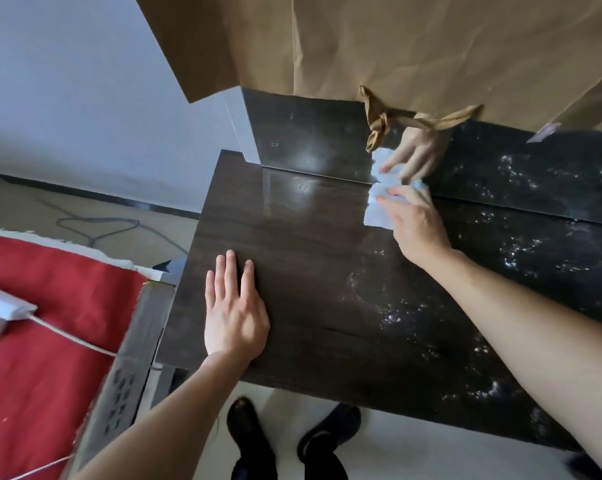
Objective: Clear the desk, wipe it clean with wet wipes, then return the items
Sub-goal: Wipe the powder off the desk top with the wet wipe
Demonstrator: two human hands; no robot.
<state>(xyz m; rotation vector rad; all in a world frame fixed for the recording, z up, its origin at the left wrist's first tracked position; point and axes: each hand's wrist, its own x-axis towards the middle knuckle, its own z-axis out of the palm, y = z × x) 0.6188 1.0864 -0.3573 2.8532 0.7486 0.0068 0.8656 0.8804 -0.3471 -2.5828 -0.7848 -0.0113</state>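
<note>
Dark brown wood-grain surface [310, 278], glossy, meeting an upright dark reflective back panel [310, 140] along its rear edge. A crumpled white wet wipe [379, 213] lies on the surface at that rear junction, pressed under the fingers of the right hand [417, 226]. The left hand [235, 313] rests flat, palm down, near the front left. Scattered white specks [389, 317] cover the right part of the surface; the left part shows a smooth sheen.

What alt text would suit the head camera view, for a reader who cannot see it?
The right hand presses a white wet wipe on a dark wooden desk near its glossy back panel, while the left hand rests flat on it. White specks cover the desk's right part; brown paper hangs above.
</note>
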